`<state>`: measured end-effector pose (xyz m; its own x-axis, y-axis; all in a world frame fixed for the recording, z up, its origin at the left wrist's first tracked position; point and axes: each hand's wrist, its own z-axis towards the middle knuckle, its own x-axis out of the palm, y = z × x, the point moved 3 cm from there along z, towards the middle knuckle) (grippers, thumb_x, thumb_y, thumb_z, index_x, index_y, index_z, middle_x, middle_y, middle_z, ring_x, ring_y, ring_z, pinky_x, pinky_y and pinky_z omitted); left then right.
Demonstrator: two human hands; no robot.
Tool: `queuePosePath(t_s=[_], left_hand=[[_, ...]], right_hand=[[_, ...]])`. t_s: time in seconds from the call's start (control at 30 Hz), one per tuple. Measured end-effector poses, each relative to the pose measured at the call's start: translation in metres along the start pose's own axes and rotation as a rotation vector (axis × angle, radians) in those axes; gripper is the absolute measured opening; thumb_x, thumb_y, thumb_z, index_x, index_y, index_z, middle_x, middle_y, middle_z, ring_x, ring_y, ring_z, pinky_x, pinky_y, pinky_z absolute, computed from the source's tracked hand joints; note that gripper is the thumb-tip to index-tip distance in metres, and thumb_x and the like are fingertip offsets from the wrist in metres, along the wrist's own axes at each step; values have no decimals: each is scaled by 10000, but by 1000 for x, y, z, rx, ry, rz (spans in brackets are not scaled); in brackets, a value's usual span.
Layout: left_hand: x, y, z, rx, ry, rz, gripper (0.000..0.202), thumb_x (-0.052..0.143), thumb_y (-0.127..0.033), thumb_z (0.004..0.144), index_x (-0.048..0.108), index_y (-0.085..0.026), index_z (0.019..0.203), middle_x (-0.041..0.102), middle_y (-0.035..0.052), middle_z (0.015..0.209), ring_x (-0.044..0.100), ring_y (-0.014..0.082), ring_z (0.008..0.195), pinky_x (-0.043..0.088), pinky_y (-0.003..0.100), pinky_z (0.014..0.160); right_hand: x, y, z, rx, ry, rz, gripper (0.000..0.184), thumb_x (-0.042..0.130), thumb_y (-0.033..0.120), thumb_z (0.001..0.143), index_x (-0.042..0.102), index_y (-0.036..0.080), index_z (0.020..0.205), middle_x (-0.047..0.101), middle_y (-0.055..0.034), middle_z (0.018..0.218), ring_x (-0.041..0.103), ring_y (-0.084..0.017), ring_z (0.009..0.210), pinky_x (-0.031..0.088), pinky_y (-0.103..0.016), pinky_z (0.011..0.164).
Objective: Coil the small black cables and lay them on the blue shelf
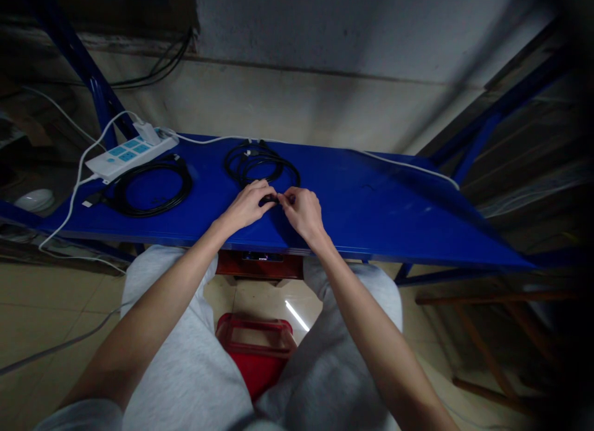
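Evidently, the work sits close to the front edge of the blue table (394, 202), probably so that both forearms can reach it easily over the knees. The left hand (248, 205) has its thumb and fingers curled in on a short stretch of black cable (268, 200), and the right hand (304, 213) pinches in from the other side, fingertips nearly meeting; gripping from both ends likely steadies so small a piece. Just behind them lies a loose coil (260, 151), perhaps the same cord, though the fingers hide any join. A second coil (182, 191) rests in a rounder ring to the left, well apart, which should prevent tangling. Beyond it, the power strip (132, 154) stands at the table's left end, seemingly out of the hands' way.
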<state>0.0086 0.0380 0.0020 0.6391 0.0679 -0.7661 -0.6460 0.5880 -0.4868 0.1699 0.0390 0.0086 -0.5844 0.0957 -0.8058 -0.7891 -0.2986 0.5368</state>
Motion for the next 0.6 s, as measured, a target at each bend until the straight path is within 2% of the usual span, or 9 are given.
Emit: queuePosePath(t_s=[0.2,0.3,0.47,0.6], left_hand=[[-1,-1,2,-9,-11,-39,73,676,-252,902,670,-193,944,640,51,960,600,224,965,473,384,889],[-1,2,1,4,-15,-34,80,663,-255,916,662,-182,881,640,54,932,599,223,948,467,376,872],[0,4,1,43,-17,-11,91,665,-253,917,660,-175,869,642,61,929,598,222,952,468,363,859],[1,2,1,12,-3,39,102,650,-256,925,668,-186,998,653,64,978,602,231,984,471,380,883]], right_hand=[[7,-14,9,-5,55,518,376,608,468,887,680,157,689,701,-70,696,587,-139,594,412,-249,590],[10,-17,12,42,79,666,426,650,534,835,652,156,638,684,-67,655,514,-113,520,378,-243,525],[14,-24,15,76,-30,638,420,660,542,827,621,170,634,643,-41,612,490,-114,512,355,-245,513],[11,-21,12,-24,-143,468,388,601,511,902,620,177,705,656,-44,686,547,-142,606,377,-260,583]])
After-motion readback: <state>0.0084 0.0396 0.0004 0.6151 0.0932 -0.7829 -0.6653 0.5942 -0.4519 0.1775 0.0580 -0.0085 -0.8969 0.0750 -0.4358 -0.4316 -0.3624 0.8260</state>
